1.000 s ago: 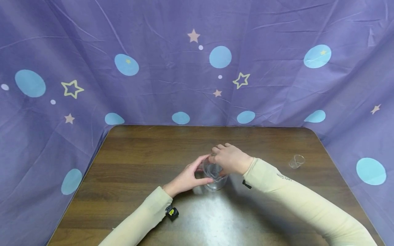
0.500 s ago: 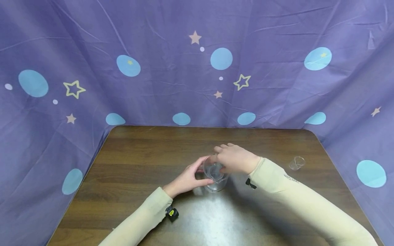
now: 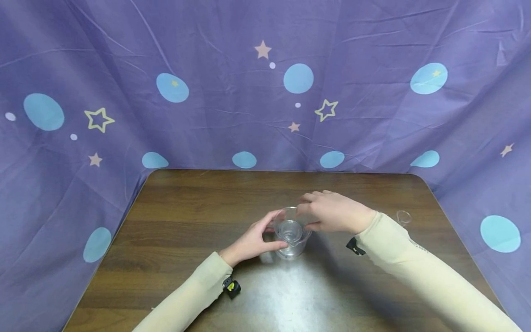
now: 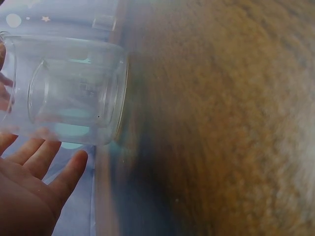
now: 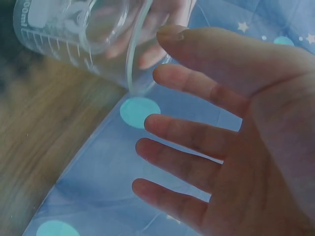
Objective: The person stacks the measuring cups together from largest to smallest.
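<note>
A large clear beaker (image 3: 292, 252) stands upright on the table, with a smaller beaker (image 3: 290, 229) inside it. My left hand (image 3: 250, 242) holds the large beaker from the left, thumb on the near side and fingers on the far side. Over the right part of its rim is my right hand (image 3: 335, 212); in the right wrist view its fingers (image 5: 187, 135) are spread and hold nothing. White volume marks show on the large beaker's wall (image 5: 54, 45) there. The left wrist view shows the inner beaker (image 4: 74, 93) near the large one's bottom.
Another small glass beaker (image 3: 403, 217) lies or stands at the right, partly hidden behind the right sleeve (image 3: 398, 249). The brown wooden table (image 3: 186, 207) meets a purple curtain (image 3: 224, 115) at its back and sides.
My right hand has drawn out of the large beaker and shifted right, its fingers coming off the inner beaker. The right sleeve now covers part of the far-right beaker. My left hand stays put.
</note>
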### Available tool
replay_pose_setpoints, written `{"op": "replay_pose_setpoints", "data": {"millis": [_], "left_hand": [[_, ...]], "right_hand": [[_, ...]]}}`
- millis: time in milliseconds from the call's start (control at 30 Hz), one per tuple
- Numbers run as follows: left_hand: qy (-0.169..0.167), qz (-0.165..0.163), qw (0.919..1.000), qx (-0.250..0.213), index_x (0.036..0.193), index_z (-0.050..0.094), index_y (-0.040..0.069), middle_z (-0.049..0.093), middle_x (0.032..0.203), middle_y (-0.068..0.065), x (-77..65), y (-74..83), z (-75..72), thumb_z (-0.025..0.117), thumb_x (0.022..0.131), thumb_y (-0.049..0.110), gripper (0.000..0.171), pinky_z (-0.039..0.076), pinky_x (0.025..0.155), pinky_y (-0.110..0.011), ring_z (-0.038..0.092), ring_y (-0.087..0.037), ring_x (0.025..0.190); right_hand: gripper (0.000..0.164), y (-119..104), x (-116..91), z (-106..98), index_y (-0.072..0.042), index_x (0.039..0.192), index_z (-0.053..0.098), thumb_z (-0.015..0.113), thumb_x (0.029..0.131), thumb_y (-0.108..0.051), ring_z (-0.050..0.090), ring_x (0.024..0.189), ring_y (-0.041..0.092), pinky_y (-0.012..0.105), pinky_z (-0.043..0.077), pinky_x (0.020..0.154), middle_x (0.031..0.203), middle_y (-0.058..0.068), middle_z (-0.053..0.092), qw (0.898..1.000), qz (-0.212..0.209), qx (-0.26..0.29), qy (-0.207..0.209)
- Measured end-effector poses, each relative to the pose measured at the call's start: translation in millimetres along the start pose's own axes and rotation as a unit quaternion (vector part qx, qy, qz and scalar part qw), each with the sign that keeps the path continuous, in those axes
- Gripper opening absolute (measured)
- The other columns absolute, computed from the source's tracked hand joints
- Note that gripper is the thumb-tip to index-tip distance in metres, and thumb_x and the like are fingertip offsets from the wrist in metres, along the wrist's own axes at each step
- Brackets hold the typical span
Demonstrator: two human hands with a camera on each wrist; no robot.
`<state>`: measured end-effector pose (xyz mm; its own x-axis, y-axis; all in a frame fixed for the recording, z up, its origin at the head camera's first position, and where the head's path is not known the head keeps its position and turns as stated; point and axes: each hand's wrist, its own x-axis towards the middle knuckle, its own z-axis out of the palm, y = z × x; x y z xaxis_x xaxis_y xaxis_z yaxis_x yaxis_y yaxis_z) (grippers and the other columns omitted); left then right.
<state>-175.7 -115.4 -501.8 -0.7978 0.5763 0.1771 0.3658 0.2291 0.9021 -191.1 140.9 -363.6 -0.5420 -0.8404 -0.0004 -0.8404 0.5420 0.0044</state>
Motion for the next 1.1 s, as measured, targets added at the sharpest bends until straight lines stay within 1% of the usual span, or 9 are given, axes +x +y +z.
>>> {"op": "replay_pose_setpoints", "data": {"millis": [100, 167, 300, 433, 633, 867, 1100], "left_hand": [[0.002, 0.001, 1.0, -0.001, 0.158, 0.04, 0.012, 0.052, 0.155, -0.013, 0.1, 1.1, -0.2, 0.085, 0.089, 0.019, 0.083, 0.05, 0.111, -0.046, 0.052, -0.03, 0.14], [0.002, -0.001, 1.0, -0.001, 0.158, 0.04, 0.012, 0.052, 0.155, -0.013, -0.1, 1.5, -0.2, 0.085, 0.088, 0.02, 0.083, 0.05, 0.111, -0.046, 0.053, -0.03, 0.139], [0.001, -0.007, 1.0, 0.0, 0.158, 0.04, 0.014, 0.051, 0.156, -0.011, -0.4, 1.6, -0.6, 0.086, 0.088, 0.019, 0.084, 0.05, 0.112, -0.043, 0.054, -0.028, 0.138], [0.0, -0.006, 1.0, 0.002, 0.158, 0.039, 0.014, 0.051, 0.156, -0.011, -0.5, 1.7, -1.0, 0.086, 0.088, 0.019, 0.085, 0.05, 0.112, -0.04, 0.054, -0.027, 0.138], [0.002, -0.002, 1.0, 0.004, 0.158, 0.04, 0.012, 0.051, 0.156, -0.012, 0.1, 2.4, -1.1, 0.086, 0.087, 0.018, 0.085, 0.049, 0.112, -0.042, 0.053, -0.029, 0.138], [0.004, 0.003, 1.0, 0.0, 0.158, 0.04, 0.01, 0.052, 0.155, -0.015, 0.2, 0.4, -0.8, 0.086, 0.087, 0.017, 0.084, 0.049, 0.112, -0.046, 0.053, -0.032, 0.138], [0.0, -0.002, 1.0, 0.003, 0.158, 0.039, 0.012, 0.051, 0.156, -0.013, -0.5, 2.4, -1.0, 0.085, 0.088, 0.019, 0.083, 0.049, 0.112, -0.046, 0.054, -0.03, 0.138]], "right_hand": [[0.036, 3, -7, -3, -0.016, 0.116, 0.074, 0.086, 0.085, -0.031, 0.069, 0.106, 0.032, 0.05, 0.06, 0.09, 0.124, 0.014, 0.07, 1.0, 0.012, 0.002, 0.006], [0.036, 5, -11, -4, -0.015, 0.115, 0.073, 0.086, 0.086, -0.031, 0.069, 0.106, 0.031, 0.05, 0.06, 0.089, 0.123, 0.013, 0.07, 1.0, 0.02, 0.004, 0.007], [0.035, 8, -20, -7, -0.015, 0.115, 0.073, 0.084, 0.087, -0.031, 0.069, 0.104, 0.03, 0.05, 0.06, 0.087, 0.119, 0.01, 0.07, 0.999, 0.028, 0.007, 0.012], [0.032, 12, -27, -8, -0.014, 0.113, 0.072, 0.084, 0.087, -0.031, 0.07, 0.097, 0.032, 0.05, 0.061, 0.084, 0.117, 0.01, 0.07, 0.999, 0.033, 0.005, 0.021], [0.032, 18, -38, -10, -0.012, 0.111, 0.072, 0.083, 0.089, -0.032, 0.07, 0.092, 0.032, 0.05, 0.061, 0.079, 0.114, 0.01, 0.071, 0.999, 0.045, 0.001, 0.024], [0.027, 26, -54, -5, -0.011, 0.107, 0.071, 0.082, 0.089, -0.028, 0.071, 0.092, 0.03, 0.049, 0.061, 0.078, 0.107, 0.008, 0.071, 0.998, 0.048, 0.008, 0.029], [0.024, 35, -76, -1, -0.015, 0.104, 0.07, 0.084, 0.088, -0.026, 0.07, 0.085, 0.025, 0.046, 0.06, 0.073, 0.1, 0.002, 0.068, 0.997, 0.068, 0.021, 0.028]]}}
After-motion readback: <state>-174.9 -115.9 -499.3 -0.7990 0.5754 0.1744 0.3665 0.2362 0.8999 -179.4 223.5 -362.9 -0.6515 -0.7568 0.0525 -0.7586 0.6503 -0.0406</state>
